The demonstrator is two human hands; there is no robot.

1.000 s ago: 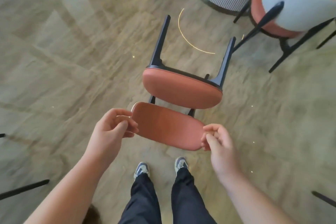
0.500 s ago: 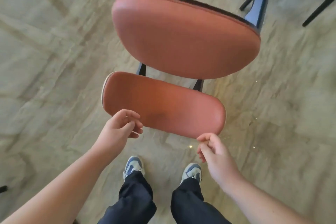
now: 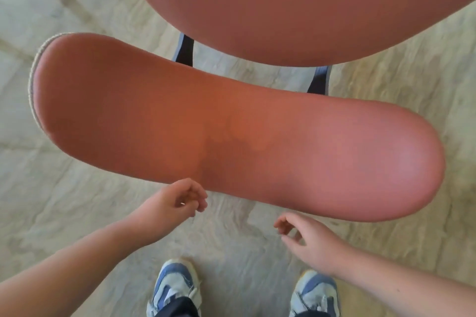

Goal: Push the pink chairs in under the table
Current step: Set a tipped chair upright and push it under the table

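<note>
One pink chair fills the head view from very close. Its padded backrest [image 3: 231,126] runs across the middle and its seat [image 3: 296,2] fills the top, with two dark back posts [image 3: 184,50] between them. My left hand [image 3: 177,201] hovers at the backrest's lower edge with fingers loosely curled and nothing in them. My right hand [image 3: 309,242] is lower and to the right, clear of the backrest, fingers apart and empty. The table is out of view.
Pale marbled floor [image 3: 64,188] lies all around the chair. My two blue-and-white shoes [image 3: 175,288] stand at the bottom edge, directly behind the backrest.
The view has closed in and tipped down, so the chair looks far larger. Both hands have slid from the backrest's two ends towards its middle and dropped below its edge.
</note>
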